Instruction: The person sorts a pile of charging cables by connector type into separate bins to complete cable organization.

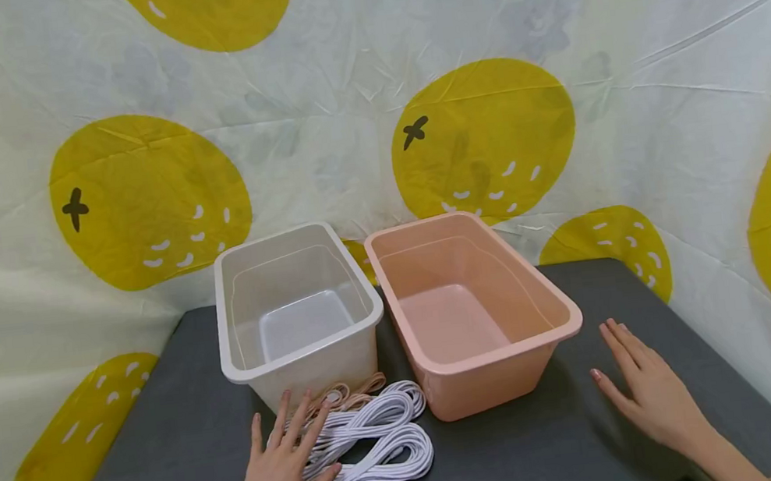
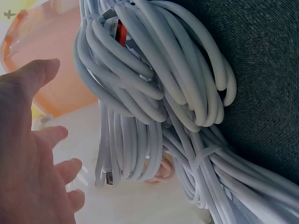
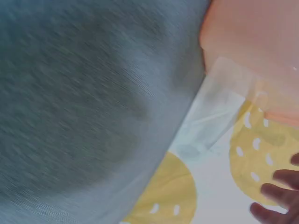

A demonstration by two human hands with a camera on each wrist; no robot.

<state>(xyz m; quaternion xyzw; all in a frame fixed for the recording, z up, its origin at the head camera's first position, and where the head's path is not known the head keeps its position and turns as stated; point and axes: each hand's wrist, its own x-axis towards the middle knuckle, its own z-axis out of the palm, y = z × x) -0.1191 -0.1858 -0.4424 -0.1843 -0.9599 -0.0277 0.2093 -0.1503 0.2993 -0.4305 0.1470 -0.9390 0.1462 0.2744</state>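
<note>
Ahead of the left hand (image 1: 279,471) stands a cream bin (image 1: 322,372), its front wall rising just past the fingertips, and a pink bin (image 1: 485,383) stands just beside it, up and left of the right hand (image 1: 655,392). The coiled white cables (image 2: 187,79) lie on the dark desk (image 1: 133,455), beneath and to the right of the left fingers, with a tan cord (image 1: 352,395) just beyond them against the cream bin's foot. The left fingers are spread wide, nearly straight, gripping nothing; whether they touch the cables is unclear. The right fingers stretch out close together, thumb apart, holding nothing, over the desk right of the pink bin. Behind everything hangs a pale cloth (image 1: 340,80) printed with yellow fruit. The left hand hides part of the coils; plug ends (image 2: 109,178) peek out among the loops, their type hard to make out. The right wrist view cuts that hand off at its edge, showing little more than fingers. Both bins are open-topped, their inner floors visible beyond the left fingers.
</note>
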